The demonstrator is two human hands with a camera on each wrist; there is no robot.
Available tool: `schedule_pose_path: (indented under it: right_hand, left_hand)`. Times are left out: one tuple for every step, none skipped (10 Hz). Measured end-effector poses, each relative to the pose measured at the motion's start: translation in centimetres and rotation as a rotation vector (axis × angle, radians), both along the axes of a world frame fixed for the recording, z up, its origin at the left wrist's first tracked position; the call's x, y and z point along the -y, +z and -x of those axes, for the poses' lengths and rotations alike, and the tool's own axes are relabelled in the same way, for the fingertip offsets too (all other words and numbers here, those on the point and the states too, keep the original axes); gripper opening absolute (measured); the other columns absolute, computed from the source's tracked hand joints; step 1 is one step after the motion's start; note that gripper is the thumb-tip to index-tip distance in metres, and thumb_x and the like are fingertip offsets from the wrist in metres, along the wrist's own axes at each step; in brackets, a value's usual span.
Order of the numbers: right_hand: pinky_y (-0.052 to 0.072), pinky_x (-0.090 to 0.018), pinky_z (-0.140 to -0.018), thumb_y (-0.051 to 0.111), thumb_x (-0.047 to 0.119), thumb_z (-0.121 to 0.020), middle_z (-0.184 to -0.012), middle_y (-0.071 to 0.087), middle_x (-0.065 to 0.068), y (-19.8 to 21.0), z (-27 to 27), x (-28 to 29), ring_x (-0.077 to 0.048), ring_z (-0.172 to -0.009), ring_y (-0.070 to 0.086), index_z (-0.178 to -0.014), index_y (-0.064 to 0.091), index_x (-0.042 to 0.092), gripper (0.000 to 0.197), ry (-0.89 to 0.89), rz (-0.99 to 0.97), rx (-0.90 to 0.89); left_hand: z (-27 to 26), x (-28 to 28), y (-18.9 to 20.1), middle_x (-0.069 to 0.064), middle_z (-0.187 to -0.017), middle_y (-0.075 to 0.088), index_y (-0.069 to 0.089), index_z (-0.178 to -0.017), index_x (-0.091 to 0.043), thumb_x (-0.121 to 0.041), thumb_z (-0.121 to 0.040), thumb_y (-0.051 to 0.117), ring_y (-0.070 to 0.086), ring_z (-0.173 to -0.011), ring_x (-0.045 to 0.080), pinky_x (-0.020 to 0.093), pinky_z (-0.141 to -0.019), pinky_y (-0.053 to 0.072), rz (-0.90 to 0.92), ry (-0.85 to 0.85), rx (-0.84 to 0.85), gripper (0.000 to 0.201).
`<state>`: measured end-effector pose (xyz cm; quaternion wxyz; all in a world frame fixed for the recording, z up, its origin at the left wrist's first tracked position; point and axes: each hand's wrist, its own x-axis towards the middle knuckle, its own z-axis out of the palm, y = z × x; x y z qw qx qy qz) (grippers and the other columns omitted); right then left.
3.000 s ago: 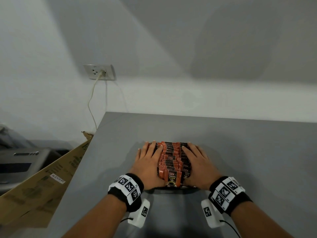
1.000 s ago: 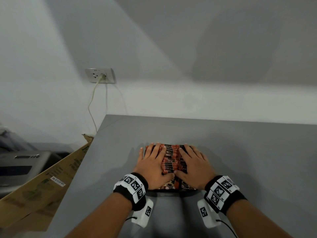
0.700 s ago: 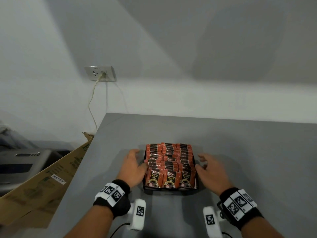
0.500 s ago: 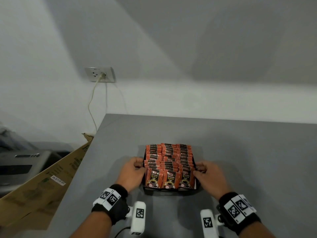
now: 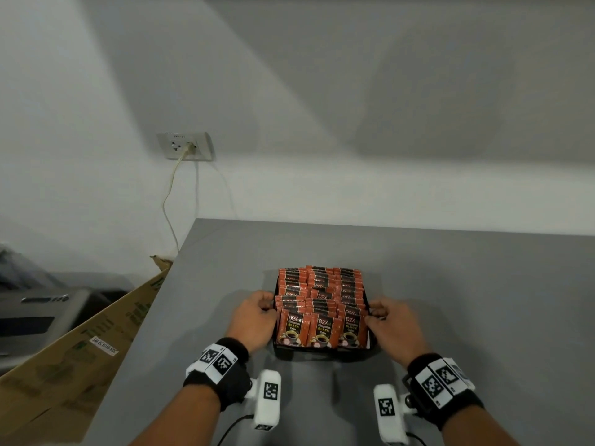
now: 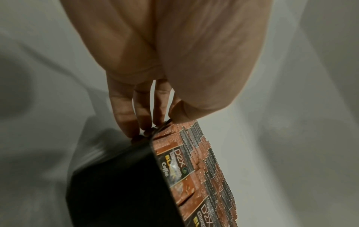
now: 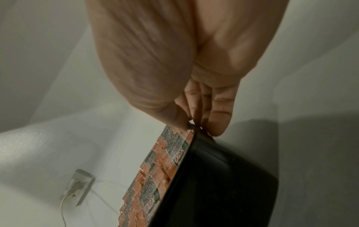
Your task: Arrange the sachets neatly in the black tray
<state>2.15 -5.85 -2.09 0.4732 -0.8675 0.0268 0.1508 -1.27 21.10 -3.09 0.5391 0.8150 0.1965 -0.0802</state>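
Note:
A black tray (image 5: pixel 322 355) sits on the grey table, packed with three upright rows of orange and black coffee sachets (image 5: pixel 322 304). My left hand (image 5: pixel 254 317) pinches the tray's left rim between thumb and fingers (image 6: pixel 126 116). My right hand (image 5: pixel 391 326) pinches the right rim the same way, fingers (image 7: pixel 217 116) outside and thumb on top. The left wrist view shows the tray wall (image 6: pixel 116 184) with sachets (image 6: pixel 194 165) standing above it. The right wrist view shows the opposite wall (image 7: pixel 223 184) and the sachet tops (image 7: pixel 155 169).
The grey table (image 5: pixel 467 300) spreads wide to the right and beyond the tray. Its left edge drops to a cardboard box (image 5: pixel 80 349) and a grey machine (image 5: pixel 35 313). A wall socket (image 5: pixel 185 146) with a plugged cable sits on the white wall behind.
Both hands lay flat on top of the sachets a second ago. They lifted off, moved outward and now pinch the tray's left and right rims. The sachets stand uncovered.

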Motion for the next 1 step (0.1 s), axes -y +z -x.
schedule_pose_path:
  right_hand:
    - [0.045, -0.011, -0.067, 0.063, 0.015, -0.096, -0.099, 0.067, 0.010, 0.42, 0.62, 0.38, 0.002, -0.088, 0.063, -0.101, 0.061, 0.027, 0.013, 0.000, 0.015, 0.018]
  left_hand:
    - [0.76, -0.08, -0.40, -0.009, -0.113, 0.063, 0.056, -0.119, -0.024, -0.018, -0.100, 0.054, 0.063, -0.100, 0.009, 0.030, -0.088, 0.052, 0.009, 0.074, 0.034, 0.020]
